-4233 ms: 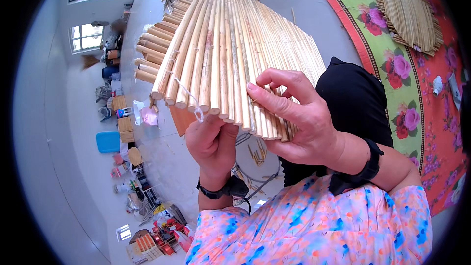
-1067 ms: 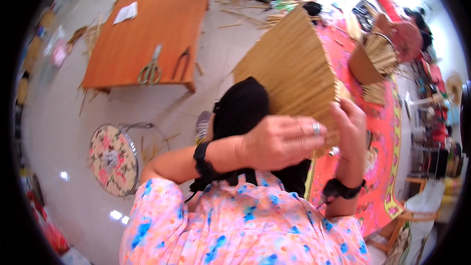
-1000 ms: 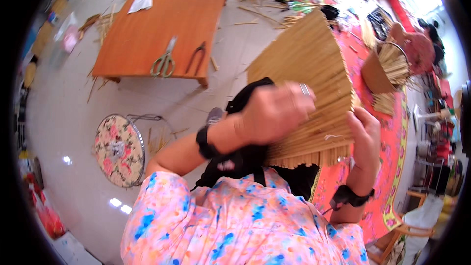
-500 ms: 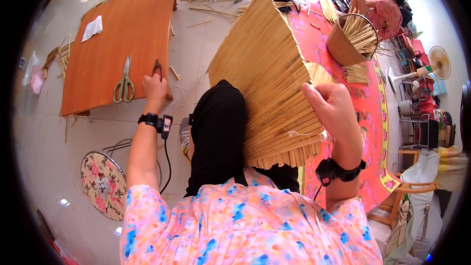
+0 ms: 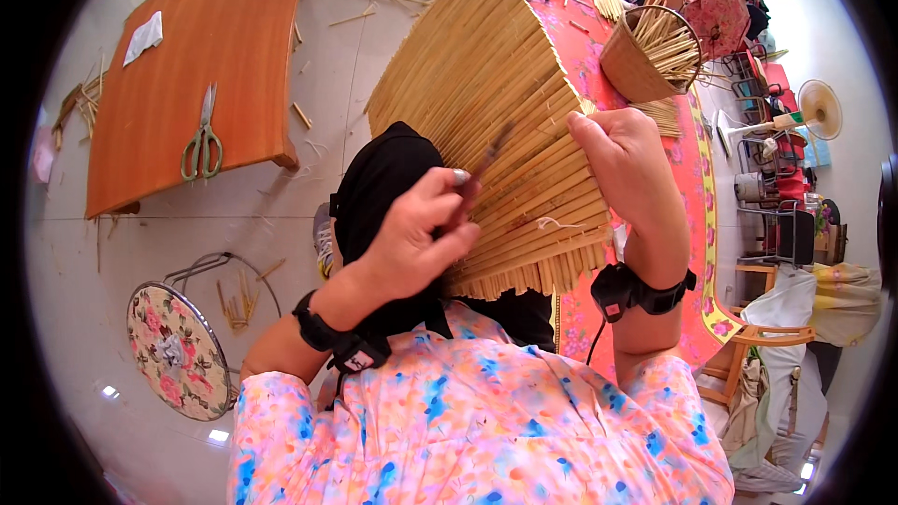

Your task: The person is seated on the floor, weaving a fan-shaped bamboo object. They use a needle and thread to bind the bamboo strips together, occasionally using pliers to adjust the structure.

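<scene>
A mat of slender straw-coloured sticks (image 5: 468,56), bound side by side, slopes away from my lap, with uneven stick ends along its near edge. My right hand (image 5: 622,150) pinches the mat's right edge between thumb and fingers. Over the mat's near left part, my left hand (image 5: 412,229) is closed round a small pliers-like tool (image 5: 482,173) with reddish-brown handles. Its dark tip points up and right, somewhat blurred, so its jaws are unclear. A loose white string (image 5: 558,223) lies on the mat near its lower right corner.
Scissors (image 5: 204,136) with green handles and a white cloth (image 5: 143,38) lie on the orange-brown wooden table (image 5: 215,28) at left. A floral round stool (image 5: 178,346) stands nearer. On the right are a stick-filled basket (image 5: 645,70), a fan (image 5: 814,112) and another person (image 5: 716,23).
My left hand has taken the tool off the table and brought it right, over the mat. My right hand still grips the mat's edge. The whole view has shifted slightly.
</scene>
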### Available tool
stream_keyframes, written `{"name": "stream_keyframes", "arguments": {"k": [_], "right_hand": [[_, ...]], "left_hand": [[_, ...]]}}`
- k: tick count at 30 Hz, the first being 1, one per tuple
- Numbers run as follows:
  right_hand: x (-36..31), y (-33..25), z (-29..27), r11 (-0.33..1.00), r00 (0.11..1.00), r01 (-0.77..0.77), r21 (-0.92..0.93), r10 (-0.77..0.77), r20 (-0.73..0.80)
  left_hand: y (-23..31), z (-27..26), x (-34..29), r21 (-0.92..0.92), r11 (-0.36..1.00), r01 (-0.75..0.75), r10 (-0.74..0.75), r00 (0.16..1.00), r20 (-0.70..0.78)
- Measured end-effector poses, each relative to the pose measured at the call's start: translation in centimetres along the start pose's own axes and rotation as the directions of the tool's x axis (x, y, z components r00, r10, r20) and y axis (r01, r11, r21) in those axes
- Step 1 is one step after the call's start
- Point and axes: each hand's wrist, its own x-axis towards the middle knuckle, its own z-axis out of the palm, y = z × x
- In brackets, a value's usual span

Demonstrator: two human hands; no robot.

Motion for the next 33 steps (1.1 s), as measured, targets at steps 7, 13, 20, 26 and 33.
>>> {"name": "stream_keyframes", "arguments": {"k": [7,13,20,26,33], "right_hand": [[0.1,0.2,0.0,1.000,1.000,-0.017,-0.002,0.017,0.020],[0.1,0.4,0.0,0.999,1.000,-0.020,-0.025,0.020,0.016],[0.0,0.2,-0.1,1.000,0.999,-0.025,-0.018,0.026,0.041],[-0.5,-1.5,-0.1,0.995,0.997,0.072,-0.074,-0.069,0.043],[-0.9,-1.3,-1.2,0.906,0.987,0.054,-0.419,-0.112,-0.115]], "left_hand": [[0.2,2.6,1.0,0.338,0.935,-0.109,0.122,0.992,-0.018],[0.5,3.3,2.0,0.327,0.939,-0.109,0.127,0.991,-0.034],[0.9,3.1,1.4,0.340,0.934,-0.111,0.141,0.988,-0.066],[2.0,1.0,-0.2,0.359,0.920,-0.156,0.212,0.970,-0.120],[5.3,-4.0,-0.8,0.365,0.931,-0.035,0.073,0.993,-0.090]]}}
